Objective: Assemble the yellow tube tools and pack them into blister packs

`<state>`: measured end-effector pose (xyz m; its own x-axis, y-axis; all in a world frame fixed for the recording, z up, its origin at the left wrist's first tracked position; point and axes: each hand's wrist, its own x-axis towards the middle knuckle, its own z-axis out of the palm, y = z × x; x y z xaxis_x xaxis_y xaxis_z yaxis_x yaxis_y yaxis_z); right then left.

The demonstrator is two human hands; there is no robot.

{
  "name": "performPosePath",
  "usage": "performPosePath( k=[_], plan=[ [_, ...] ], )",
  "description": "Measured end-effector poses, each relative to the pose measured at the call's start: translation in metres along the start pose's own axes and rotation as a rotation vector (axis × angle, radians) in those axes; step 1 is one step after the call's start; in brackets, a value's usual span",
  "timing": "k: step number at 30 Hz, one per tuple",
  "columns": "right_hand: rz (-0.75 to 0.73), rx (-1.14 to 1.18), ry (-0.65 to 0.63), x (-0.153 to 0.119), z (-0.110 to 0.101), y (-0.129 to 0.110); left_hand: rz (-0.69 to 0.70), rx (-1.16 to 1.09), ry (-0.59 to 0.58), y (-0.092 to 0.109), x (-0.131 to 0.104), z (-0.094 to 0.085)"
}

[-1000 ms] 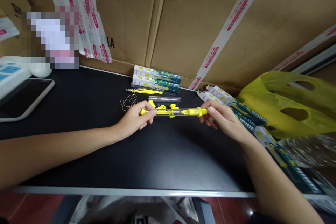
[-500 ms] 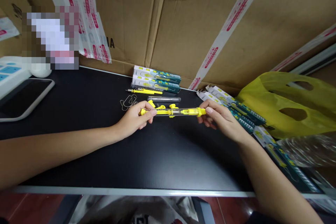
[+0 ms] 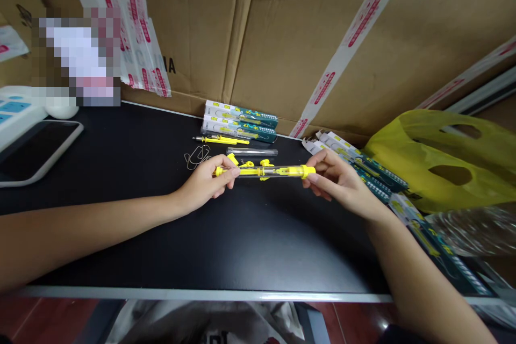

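The near half of the black counter [image 3: 226, 247] lies bare, so hands pass freely there. Behind them, yellow parts [image 3: 249, 162], a clear tube [image 3: 252, 151] and boxed packs [image 3: 239, 121] crowd against the cardboard cartons [image 3: 282, 37]. A yellow bag [image 3: 443, 161] blocks the right; a phone [image 3: 36, 150] occupies the far left.

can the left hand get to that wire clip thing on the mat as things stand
Probably yes. The wire clip lies bare on the black mat just beyond the left hand, though that hand grips the yellow tube.
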<state>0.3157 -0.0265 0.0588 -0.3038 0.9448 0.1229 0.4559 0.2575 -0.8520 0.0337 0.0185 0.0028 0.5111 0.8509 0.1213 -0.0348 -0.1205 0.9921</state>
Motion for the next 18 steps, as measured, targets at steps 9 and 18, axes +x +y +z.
performPosePath(
  k=[9,18],
  plan=[
    [0.0,-0.021,0.012,0.0018,0.0013,0.0074,0.01,0.008,-0.011,0.0003,0.0005,0.0007],
    [-0.004,0.039,0.017,0.0009,-0.0006,0.004,0.013,0.006,-0.011,-0.0008,-0.0003,0.0001]
  ],
)
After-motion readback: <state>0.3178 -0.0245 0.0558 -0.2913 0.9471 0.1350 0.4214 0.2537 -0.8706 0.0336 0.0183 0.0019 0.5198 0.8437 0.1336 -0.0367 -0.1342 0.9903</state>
